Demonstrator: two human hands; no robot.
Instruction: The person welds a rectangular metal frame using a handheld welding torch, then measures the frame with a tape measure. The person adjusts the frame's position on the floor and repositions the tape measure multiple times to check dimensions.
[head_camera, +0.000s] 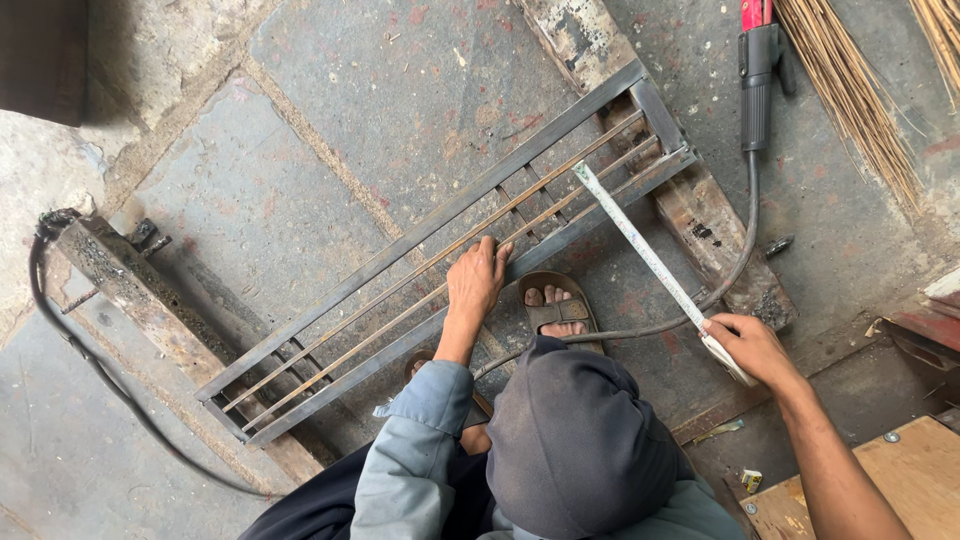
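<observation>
The long rusty steel ladder-shaped frame lies diagonally across the stone floor, left hand pressed open-palmed on its near rail, right hand well apart, clamped on the white tape measure stretched to its far-right end.

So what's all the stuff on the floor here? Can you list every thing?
metal frame: one, grey-brown, long, lying slantwise on the floor across two beams
thin rods: two, rusty, running lengthwise inside the frame
tape measure: one, white blade pulled out from the frame's far end to the right hand
beams: two, rusty, under the frame's ends
welding holder: one, black and red, top right
cables: two, black, left and middle
broom: straw, top right
wooden board: one, bottom right
sandalled foot: beside the frame
left hand: resting on the frame
right hand: gripping the tape measure
</observation>
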